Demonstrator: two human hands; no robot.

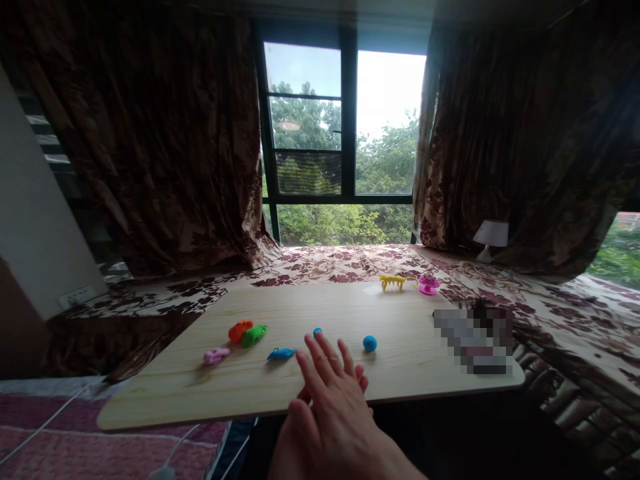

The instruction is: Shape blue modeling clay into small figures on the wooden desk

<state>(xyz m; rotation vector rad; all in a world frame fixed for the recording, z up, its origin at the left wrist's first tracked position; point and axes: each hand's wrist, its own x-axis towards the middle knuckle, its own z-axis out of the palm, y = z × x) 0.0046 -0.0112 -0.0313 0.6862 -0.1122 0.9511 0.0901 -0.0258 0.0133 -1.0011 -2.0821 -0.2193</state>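
Observation:
My right hand [340, 403] lies across the top of my left hand [290, 445] at the table's near edge, palm facing down and fingers stretched out. Most of the left hand is covered; its fingertips stick out flat past the right hand's far side. Whatever may be between the palms is hidden. Just beyond my fingertips sits a small blue ball [317, 331], partly covered. A larger blue ball [369, 343] rests to the right. A blue animal-like clay figure [281, 354] lies close by on the left.
The wooden table [200, 393] also bears an orange figure [241, 331], a green figure [255, 336], a pink figure [217, 356], a yellow four-legged figure [393, 283], and a magenta piece [429, 285]. A pixelated patch [475, 340] covers the right end. A lamp [491, 235] stands beyond.

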